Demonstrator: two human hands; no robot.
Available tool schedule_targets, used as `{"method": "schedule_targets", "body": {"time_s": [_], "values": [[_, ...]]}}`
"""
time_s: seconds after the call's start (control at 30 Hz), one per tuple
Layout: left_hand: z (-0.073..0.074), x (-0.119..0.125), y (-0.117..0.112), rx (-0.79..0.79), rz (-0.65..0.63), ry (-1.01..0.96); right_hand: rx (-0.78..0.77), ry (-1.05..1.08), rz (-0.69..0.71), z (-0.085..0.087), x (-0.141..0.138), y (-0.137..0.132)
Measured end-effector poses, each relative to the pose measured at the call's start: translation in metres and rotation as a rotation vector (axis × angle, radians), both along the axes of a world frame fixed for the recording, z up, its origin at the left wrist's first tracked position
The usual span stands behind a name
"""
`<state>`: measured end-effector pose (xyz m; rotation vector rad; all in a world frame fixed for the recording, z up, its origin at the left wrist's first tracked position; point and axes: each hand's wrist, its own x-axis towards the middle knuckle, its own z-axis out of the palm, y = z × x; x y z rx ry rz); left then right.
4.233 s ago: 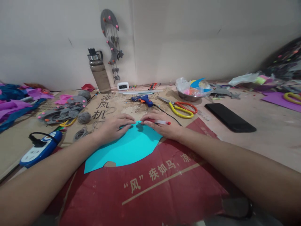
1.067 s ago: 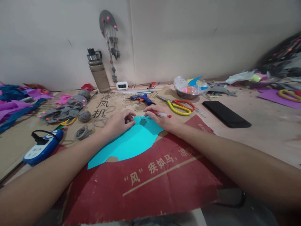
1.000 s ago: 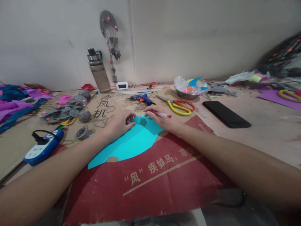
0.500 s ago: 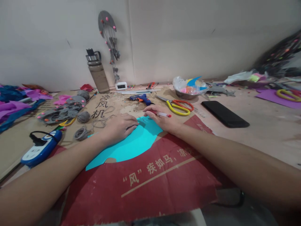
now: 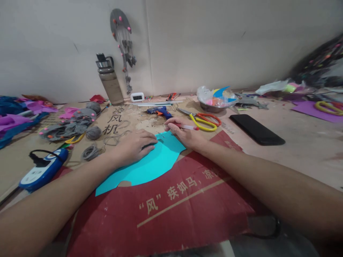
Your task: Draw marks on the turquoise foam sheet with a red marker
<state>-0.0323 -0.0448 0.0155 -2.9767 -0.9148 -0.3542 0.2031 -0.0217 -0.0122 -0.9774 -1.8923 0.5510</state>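
A bright turquoise sheet (image 5: pixel 150 167) with curved cut edges lies on red printed cardboard (image 5: pixel 187 214). My left hand (image 5: pixel 136 146) rests on its upper left part, fingers stretched out and palm down. At the sheet's upper right corner, my right hand (image 5: pixel 183 135) grips a pen (image 5: pixel 190 127) with a clear barrel and red end. The pen's tip is hidden behind my fingers. Just beyond my hands lie a blue glue gun (image 5: pixel 160 111) and scissors (image 5: pixel 203 121) with one yellow and one orange handle loop.
A black phone (image 5: pixel 255 129) lies right of the scissors. Grey yarn (image 5: pixel 91 151) and a blue-and-white power strip (image 5: pixel 44 170) are on the left. At the back stand a water bottle (image 5: pixel 110 84), a small white clock (image 5: pixel 137 97) and a metal bowl (image 5: pixel 216 106) of scraps.
My right hand has shifted slightly to the right, and the pen in it lies a little flatter. My left hand stays on the sheet. The whole view has shifted slightly.
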Motion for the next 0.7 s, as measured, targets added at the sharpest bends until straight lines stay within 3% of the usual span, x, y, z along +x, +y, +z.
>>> {"method": "schedule_targets", "body": {"time_s": [0.3,0.53,0.63,0.7], "values": [[0.0,-0.001,-0.001,-0.002,-0.002,0.027,0.007,-0.047,0.037,0.008,-0.003,-0.01],[-0.003,-0.002,0.0,0.024,-0.016,0.009,0.024,-0.391,0.097,0.014,-0.011,-0.016],[-0.003,-0.002,-0.002,0.005,-0.001,-0.071,0.016,-0.417,0.077,0.015,-0.012,-0.015],[-0.001,-0.004,-0.003,0.003,0.08,-0.188,0.006,-0.408,0.082,0.015,-0.012,-0.015]]}}
